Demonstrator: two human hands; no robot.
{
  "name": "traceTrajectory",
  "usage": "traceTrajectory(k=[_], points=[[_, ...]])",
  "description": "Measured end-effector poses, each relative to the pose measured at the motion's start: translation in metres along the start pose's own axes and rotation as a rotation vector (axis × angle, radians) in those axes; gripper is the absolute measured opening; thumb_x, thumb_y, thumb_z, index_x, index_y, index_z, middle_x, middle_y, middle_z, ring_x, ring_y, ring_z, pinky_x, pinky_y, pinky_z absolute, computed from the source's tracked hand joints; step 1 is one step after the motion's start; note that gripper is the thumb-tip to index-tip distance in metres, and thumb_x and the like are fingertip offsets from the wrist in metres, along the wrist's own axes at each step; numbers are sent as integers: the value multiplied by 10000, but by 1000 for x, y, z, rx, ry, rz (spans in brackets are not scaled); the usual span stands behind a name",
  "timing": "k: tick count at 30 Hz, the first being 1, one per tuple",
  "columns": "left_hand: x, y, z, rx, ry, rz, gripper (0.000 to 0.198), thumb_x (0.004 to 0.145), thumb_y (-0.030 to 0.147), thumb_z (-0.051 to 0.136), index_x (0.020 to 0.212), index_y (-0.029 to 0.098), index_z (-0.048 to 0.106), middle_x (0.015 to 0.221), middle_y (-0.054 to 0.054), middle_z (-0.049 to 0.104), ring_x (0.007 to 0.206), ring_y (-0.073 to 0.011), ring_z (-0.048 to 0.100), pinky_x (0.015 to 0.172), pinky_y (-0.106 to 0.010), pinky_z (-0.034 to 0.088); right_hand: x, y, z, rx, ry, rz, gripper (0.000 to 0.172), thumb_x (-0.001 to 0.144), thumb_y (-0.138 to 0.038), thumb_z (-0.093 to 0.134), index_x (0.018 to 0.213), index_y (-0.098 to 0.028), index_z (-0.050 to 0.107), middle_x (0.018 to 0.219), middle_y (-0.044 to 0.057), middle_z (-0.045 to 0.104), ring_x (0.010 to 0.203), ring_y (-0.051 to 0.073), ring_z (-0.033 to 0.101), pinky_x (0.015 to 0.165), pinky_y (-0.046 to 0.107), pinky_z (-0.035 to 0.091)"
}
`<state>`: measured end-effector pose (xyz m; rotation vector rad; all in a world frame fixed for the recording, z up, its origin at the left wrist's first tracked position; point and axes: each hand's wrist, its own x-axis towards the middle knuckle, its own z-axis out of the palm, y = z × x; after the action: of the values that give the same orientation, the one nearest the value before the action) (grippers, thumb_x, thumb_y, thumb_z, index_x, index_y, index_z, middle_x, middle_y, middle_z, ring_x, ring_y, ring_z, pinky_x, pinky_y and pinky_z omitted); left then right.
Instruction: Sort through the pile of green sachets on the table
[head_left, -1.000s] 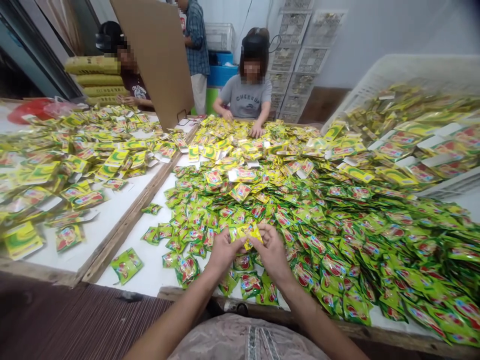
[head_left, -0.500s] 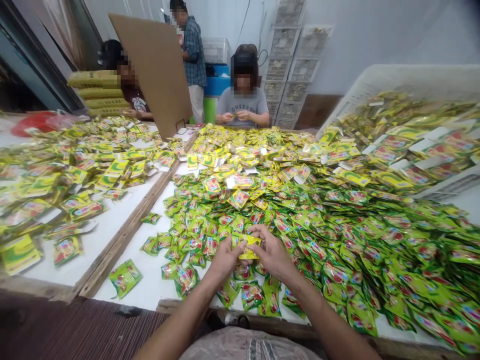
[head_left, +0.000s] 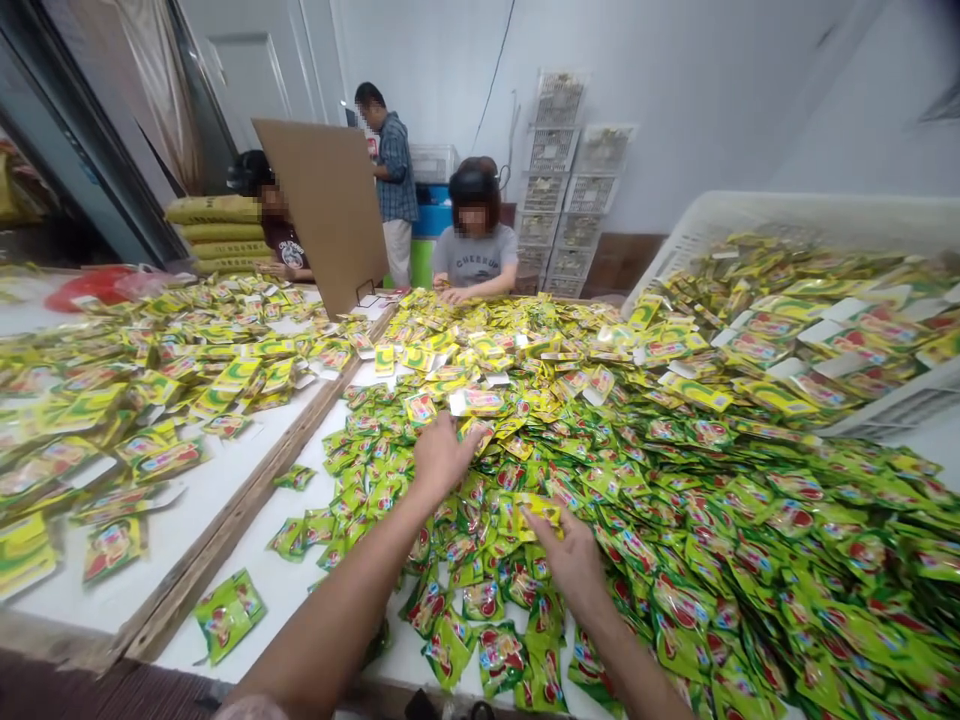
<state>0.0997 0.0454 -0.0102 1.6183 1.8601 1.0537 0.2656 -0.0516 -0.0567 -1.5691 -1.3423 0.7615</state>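
Yellow packet (head_left: 516, 515), pinched in the right hand (head_left: 576, 562), could slip among green packets (head_left: 682, 602) if the pinch slackens; whether the left hand (head_left: 441, 464) grips, I can't tell.

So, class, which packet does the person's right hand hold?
The mostly yellow packet, pinched by the right hand; the green packets just below it lie on the table instead.
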Motion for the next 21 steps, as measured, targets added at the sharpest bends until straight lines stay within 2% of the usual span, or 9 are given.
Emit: traceTrajectory(k=[3,5,9,12,14,18,21], points=[[26,-3,9,-4,-73,-85,450,499,375,792,836,150,595,845,-151,672,911,-318,602,729,-316,400,-3,6,3,-2,-23,-62,353,718,-490,613,893,-190,674,855,84,686,758,255,609,641,335,483],[27,-10,9,-44,-114,-95,415,491,309,797,833,158,618,828,-122,682,871,-296,616,712,-307,403,-2,8,-2,35,-12,-41,366,723,-491,612,915,-184,673,878,88,685,763,259,615,645,346,491],[-5,-30,-5,-151,-236,-20,306,598,376,726,823,182,652,811,-60,690,768,-230,621,660,-277,419,12,-2,-20,168,88,35,419,738,-508,593,954,-152,639,867,88,682,779,252,615,694,361,492],[-40,-43,-16,-412,-342,-6,308,646,415,688,835,177,636,839,-44,675,753,-196,607,634,-252,434,29,-16,-22,191,130,-28,382,747,-479,592,942,-152,622,856,70,674,797,232,605,732,343,471],[-61,-50,-20,-571,-342,-66,311,659,424,681,831,173,614,838,-36,660,739,-175,596,628,-238,437,36,-21,-16,157,21,-59,347,724,-455,620,901,-158,633,827,53,675,777,223,605,724,333,465],[-90,-62,-22,-638,-251,-163,310,653,420,695,793,160,602,808,-33,648,702,-156,587,638,-235,439,34,-16,-5,89,-268,-52,281,695,-434,646,786,-168,661,716,14,663,690,207,599,643,305,466],[-103,-66,-21,-650,-265,-148,277,680,399,681,797,161,601,840,-35,643,731,-154,588,660,-231,440,29,-9,-4,57,-307,-79,256,663,-431,670,719,-181,664,650,-11,635,624,187,571,570,272,445]])
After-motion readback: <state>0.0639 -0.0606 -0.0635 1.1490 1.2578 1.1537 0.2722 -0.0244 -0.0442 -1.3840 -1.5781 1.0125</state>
